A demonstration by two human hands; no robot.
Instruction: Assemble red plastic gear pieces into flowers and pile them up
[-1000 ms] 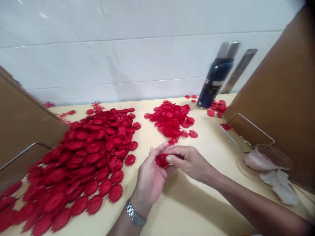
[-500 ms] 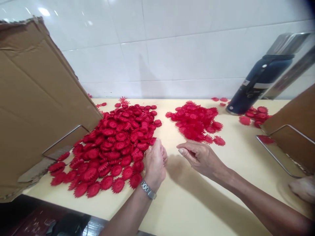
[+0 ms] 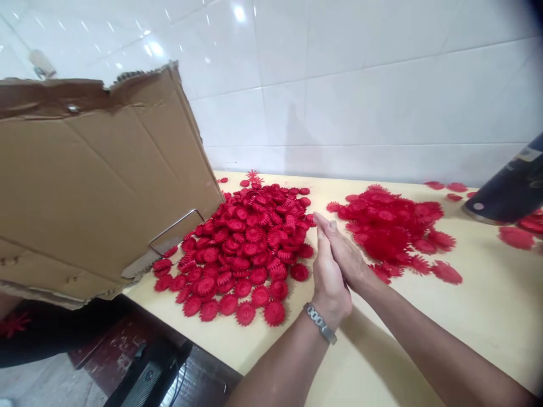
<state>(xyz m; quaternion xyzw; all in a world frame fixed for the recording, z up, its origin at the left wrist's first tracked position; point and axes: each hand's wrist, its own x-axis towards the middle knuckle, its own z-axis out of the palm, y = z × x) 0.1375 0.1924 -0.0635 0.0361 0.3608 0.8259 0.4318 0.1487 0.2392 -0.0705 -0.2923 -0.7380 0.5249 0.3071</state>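
My left hand (image 3: 327, 278), with a metal watch (image 3: 320, 323) at the wrist, and my right hand (image 3: 351, 259) are pressed palm to palm, fingers straight and pointing away from me. Whatever lies between the palms is hidden. They hover over the cream table (image 3: 458, 333), at the right edge of a large pile of red toothed plastic discs (image 3: 250, 243). A smaller pile of red flower-like pieces (image 3: 390, 226) lies just right of my hands.
A big torn cardboard sheet (image 3: 93, 186) leans on a wire stand (image 3: 176, 225) at the left, touching the large pile. A dark blue bottle (image 3: 509, 192) lies at the far right with loose red pieces (image 3: 517, 237) near it. The table's front edge drops to the floor at lower left.
One second ago both hands fingered one red piece. Then they parted, my left closed in a fist. Now they are pressed flat together, and the view has swung left.
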